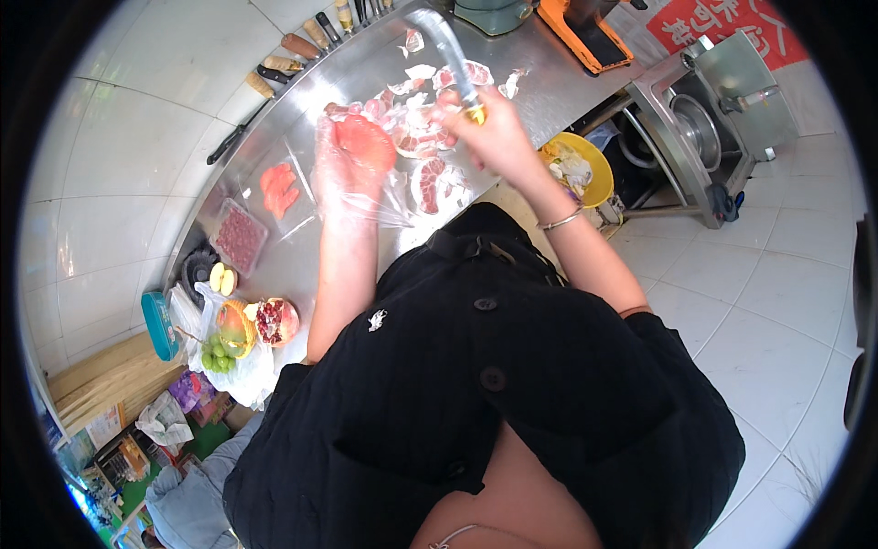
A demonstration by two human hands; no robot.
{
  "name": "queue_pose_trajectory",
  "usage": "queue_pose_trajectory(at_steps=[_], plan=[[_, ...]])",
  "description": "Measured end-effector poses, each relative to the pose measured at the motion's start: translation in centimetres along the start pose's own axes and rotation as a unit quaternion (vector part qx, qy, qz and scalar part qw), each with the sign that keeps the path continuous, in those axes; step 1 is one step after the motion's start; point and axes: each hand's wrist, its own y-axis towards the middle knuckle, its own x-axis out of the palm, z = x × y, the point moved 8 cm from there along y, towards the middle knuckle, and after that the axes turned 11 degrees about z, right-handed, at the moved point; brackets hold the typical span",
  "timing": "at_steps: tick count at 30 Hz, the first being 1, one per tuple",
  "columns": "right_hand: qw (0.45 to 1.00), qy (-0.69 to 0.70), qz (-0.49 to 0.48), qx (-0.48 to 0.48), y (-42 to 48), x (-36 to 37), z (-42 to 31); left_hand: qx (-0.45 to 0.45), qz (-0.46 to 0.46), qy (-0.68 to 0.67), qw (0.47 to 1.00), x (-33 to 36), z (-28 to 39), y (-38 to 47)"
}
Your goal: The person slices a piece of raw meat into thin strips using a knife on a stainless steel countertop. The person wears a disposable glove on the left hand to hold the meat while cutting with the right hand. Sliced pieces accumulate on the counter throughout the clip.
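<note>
My left hand (336,171), in a clear plastic glove, holds a large pink-red piece of peeled citrus fruit (363,144), perhaps red pomelo. A knife with a yellow handle and a blurred, curved-looking blade (449,51) is gripped in my bare right hand (490,130), blade pointing away from me. Around and between both hands lie pieces of thick white-and-pink citrus rind (432,185) on the steel counter (302,264). Left of my gloved hand, loose pink-red pulp (278,190) rests on what looks like a clear sheet or board.
A clear tub of dark red seeds (240,237), a cut pomegranate (276,321), a halved apple (223,278) and green grapes (218,355) stand left. Several knives (302,47) line the far edge. A yellow bin (583,168) is below right; a person (195,491) is lower left.
</note>
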Motion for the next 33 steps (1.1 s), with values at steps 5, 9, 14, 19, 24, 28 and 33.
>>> queue_pose_trajectory(at_steps=[5, 9, 14, 19, 24, 28, 33], plan=[[0.989, 0.068, -0.11, 0.066, -1.9, 4.2, 2.2, 0.063, -0.022, 0.011, 0.998, 1.5, -1.4, -2.8], [0.968, 0.213, -0.054, 0.124, -0.8, 1.7, 1.4, -0.015, -0.095, 0.103, 0.99, 2.6, -1.3, -3.7], [0.982, 0.047, -0.13, 0.125, 0.6, -0.1, 0.2, -0.016, -0.12, 0.386, 0.915, 2.5, -1.1, -3.6], [0.958, 0.185, -0.166, 0.146, -0.4, 0.2, -1.1, 0.046, -0.155, 0.449, 0.878, 3.4, -2.1, -3.6], [0.978, 0.184, -0.076, 0.065, -1.7, 0.9, -1.5, 0.074, -0.117, 0.44, 0.887, 3.0, -1.8, -3.5], [0.992, 0.119, -0.042, 0.023, -2.9, 2.8, -0.7, 0.147, -0.072, 0.441, 0.883, 2.5, -1.9, -3.7], [0.989, 0.136, -0.054, 0.026, -3.0, 3.4, -0.9, 0.122, -0.052, 0.376, 0.917, 2.5, -2.4, -4.2]])
